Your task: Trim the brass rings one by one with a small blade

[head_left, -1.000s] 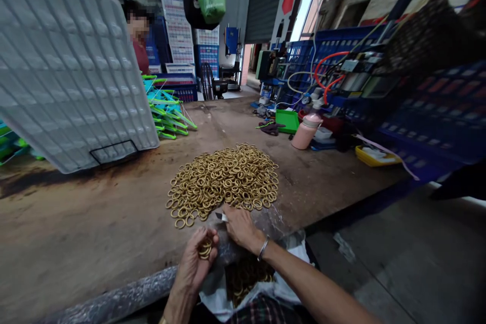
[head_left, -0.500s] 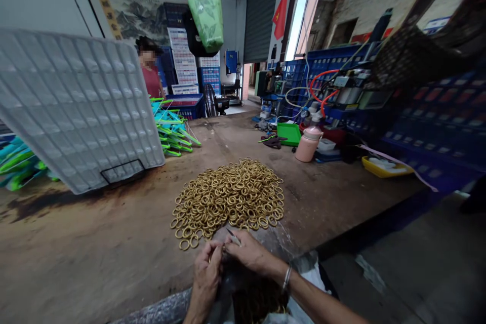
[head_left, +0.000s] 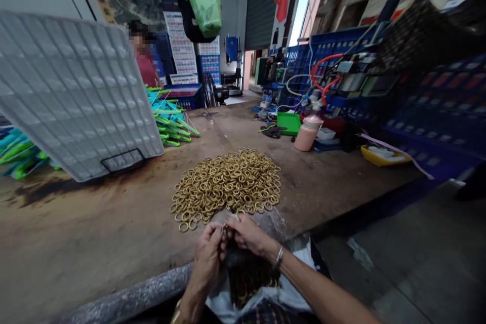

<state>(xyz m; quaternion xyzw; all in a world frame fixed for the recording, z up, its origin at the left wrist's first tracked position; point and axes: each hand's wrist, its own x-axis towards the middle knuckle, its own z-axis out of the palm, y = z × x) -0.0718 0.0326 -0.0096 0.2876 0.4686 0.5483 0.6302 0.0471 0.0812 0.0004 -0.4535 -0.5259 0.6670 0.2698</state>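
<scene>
My left hand (head_left: 210, 248) is closed in a pinch, with a small gold-coloured ring partly showing at its fingertips. My right hand (head_left: 248, 234) meets it, fingers closed around a small pointed blade that is mostly hidden now. Just beyond both hands lies a heap of gold-coloured rings (head_left: 228, 179) on the worktable (head_left: 125, 233). Below my wrists, an open white bag (head_left: 261, 297) at the table edge has more rings inside.
A pale ribbed plastic panel (head_left: 83, 96) stands tilted on the left, beside green and blue hangers (head_left: 172, 121). To the right are a pink bottle (head_left: 307, 134), a green tray (head_left: 289, 123) and a yellow tray (head_left: 381, 156). Another person (head_left: 146, 66) is behind the panel.
The camera view has tilted downward, showing more of the bag. Both hands stay together; the blade tip that pointed out from my right hand is now barely seen.
</scene>
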